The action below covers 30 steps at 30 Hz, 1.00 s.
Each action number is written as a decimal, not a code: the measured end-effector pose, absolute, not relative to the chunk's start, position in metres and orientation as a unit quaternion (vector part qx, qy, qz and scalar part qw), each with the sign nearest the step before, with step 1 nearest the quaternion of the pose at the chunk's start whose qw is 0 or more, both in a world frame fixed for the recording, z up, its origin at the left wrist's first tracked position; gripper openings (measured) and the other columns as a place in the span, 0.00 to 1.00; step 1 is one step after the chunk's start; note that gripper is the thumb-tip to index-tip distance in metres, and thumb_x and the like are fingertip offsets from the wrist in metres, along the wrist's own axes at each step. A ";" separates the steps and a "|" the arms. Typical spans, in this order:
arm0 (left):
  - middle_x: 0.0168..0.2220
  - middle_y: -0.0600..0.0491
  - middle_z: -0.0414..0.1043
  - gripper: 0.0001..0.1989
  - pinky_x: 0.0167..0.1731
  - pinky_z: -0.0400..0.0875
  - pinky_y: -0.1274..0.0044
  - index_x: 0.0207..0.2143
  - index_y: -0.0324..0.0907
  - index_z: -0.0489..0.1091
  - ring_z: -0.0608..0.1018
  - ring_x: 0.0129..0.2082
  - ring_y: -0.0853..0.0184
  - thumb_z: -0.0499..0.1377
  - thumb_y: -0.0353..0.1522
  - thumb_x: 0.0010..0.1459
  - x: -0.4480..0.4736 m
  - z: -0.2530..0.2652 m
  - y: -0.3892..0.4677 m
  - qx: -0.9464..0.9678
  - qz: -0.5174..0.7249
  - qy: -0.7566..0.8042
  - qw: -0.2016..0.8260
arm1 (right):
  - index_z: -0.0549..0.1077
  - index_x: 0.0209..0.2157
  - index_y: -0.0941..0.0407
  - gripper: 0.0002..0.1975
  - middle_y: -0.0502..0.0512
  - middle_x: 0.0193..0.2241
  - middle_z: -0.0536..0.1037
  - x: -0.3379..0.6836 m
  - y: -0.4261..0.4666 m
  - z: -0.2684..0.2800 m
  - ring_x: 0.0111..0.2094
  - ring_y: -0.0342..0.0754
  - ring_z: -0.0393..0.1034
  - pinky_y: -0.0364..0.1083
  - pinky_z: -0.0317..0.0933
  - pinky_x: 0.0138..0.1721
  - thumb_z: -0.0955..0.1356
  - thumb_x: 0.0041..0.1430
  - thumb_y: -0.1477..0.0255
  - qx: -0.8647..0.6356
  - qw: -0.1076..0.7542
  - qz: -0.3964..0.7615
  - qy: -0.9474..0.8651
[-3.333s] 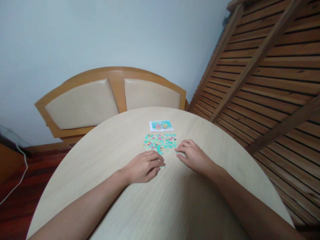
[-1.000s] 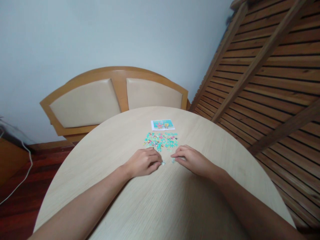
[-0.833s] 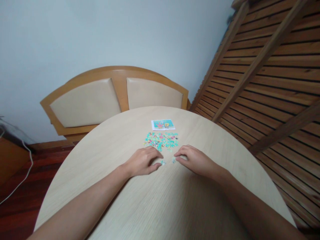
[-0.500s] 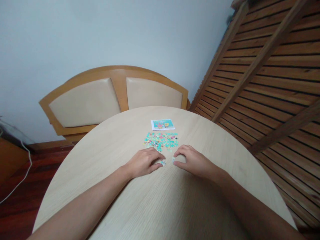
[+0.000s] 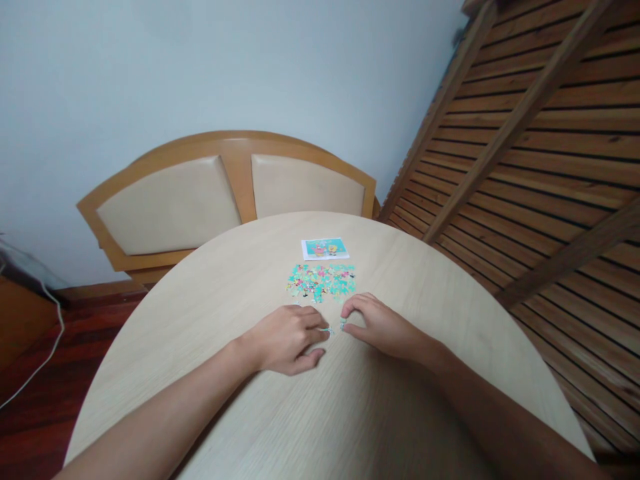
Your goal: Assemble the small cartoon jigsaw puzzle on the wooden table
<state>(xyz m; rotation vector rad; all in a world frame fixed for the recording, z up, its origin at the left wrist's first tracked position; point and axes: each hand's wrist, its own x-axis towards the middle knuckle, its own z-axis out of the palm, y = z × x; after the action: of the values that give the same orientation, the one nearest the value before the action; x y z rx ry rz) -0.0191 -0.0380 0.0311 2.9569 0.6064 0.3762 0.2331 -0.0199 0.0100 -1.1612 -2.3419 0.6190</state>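
Note:
My left hand lies palm down on the table, its thumb apart from the fingers. Its fingertips touch a small pale puzzle piece on the tabletop. Across a narrow gap, my right hand pinches another puzzle piece between thumb and forefinger, close to the surface. Just beyond both hands spreads a patch of loose puzzle pieces in turquoise, yellow and pink. Behind it lies a picture card with a pink and a yellow cartoon figure on turquoise. The prints on the two handled pieces are too small to read.
The round light-wood table carries everything. A wooden headboard with cream padded panels stands past its far edge, against a pale wall. Slatted wood leans along the right. A white cable hangs at the left.
My left hand has drawn slightly nearer to me, its thumb leaving the piece while the fingertips press on it. My right hand has shifted a little left with its piece.

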 end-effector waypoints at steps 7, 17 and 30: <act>0.45 0.45 0.75 0.15 0.47 0.74 0.65 0.50 0.41 0.72 0.77 0.46 0.57 0.55 0.36 0.64 -0.017 0.031 -0.040 0.974 0.121 0.184 0.058 | 0.76 0.33 0.54 0.05 0.52 0.36 0.80 0.218 -0.021 0.010 0.45 0.51 0.73 0.50 0.62 0.51 0.71 0.55 0.77 -0.439 0.270 0.267 -0.814; 0.48 0.46 0.72 0.15 0.48 0.74 0.65 0.50 0.41 0.72 0.76 0.47 0.58 0.55 0.37 0.64 -0.018 0.030 -0.038 0.973 0.109 0.193 0.060 | 0.82 0.37 0.51 0.10 0.53 0.36 0.83 0.217 -0.019 0.004 0.44 0.52 0.75 0.51 0.64 0.51 0.68 0.56 0.74 -0.433 0.284 0.281 -0.808; 0.46 0.46 0.73 0.16 0.47 0.75 0.66 0.51 0.41 0.72 0.76 0.46 0.58 0.55 0.37 0.64 -0.019 0.029 -0.038 0.973 0.120 0.187 0.061 | 0.82 0.35 0.50 0.08 0.51 0.34 0.84 0.211 -0.024 0.011 0.43 0.53 0.76 0.52 0.64 0.49 0.70 0.54 0.73 -0.487 0.258 0.255 -0.795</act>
<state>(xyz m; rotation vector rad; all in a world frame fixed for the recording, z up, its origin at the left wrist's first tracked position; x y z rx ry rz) -0.0185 -0.0384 0.0286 2.9441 0.5667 0.3626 0.2113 -0.0240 0.0114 -1.3201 -2.1541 0.6904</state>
